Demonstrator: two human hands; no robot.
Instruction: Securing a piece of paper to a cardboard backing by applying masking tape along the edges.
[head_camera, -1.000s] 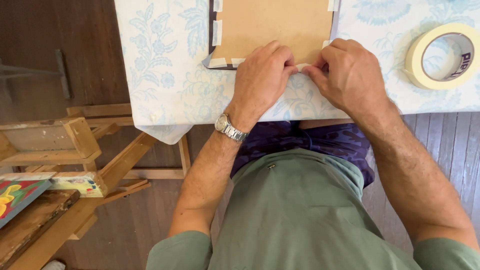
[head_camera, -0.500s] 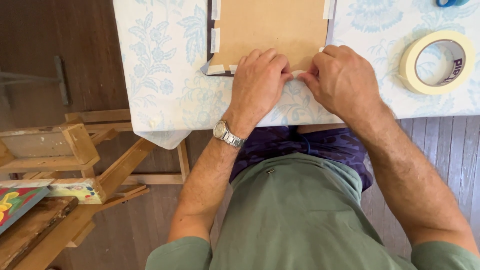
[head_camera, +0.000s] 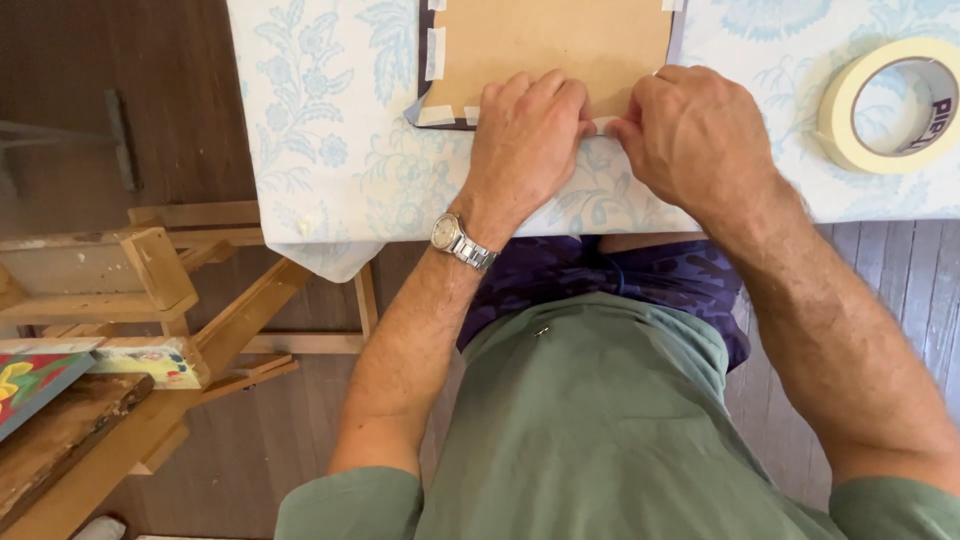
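Observation:
A brown backing board (head_camera: 555, 45) in a dark picture frame lies face down on a table under a pale blue flowered cloth (head_camera: 320, 140). Strips of whitish tape run along its left and near edges. My left hand (head_camera: 525, 140), with a metal wristwatch, presses its fingers down on the frame's near edge. My right hand (head_camera: 695, 135) sits beside it, fingertips pinched on a small piece of tape (head_camera: 603, 125) at that same edge. Whether the tape is stuck down fully is hidden by my fingers.
A roll of cream masking tape (head_camera: 895, 105) lies on the cloth to the right. A wooden easel (head_camera: 160, 300) and a brightly painted canvas (head_camera: 30, 385) stand on the dark wooden floor at the left. The table's near edge meets my lap.
Both hands stay at the frame's near edge; the view has shifted slightly, so the tape roll sits a little higher and further right.

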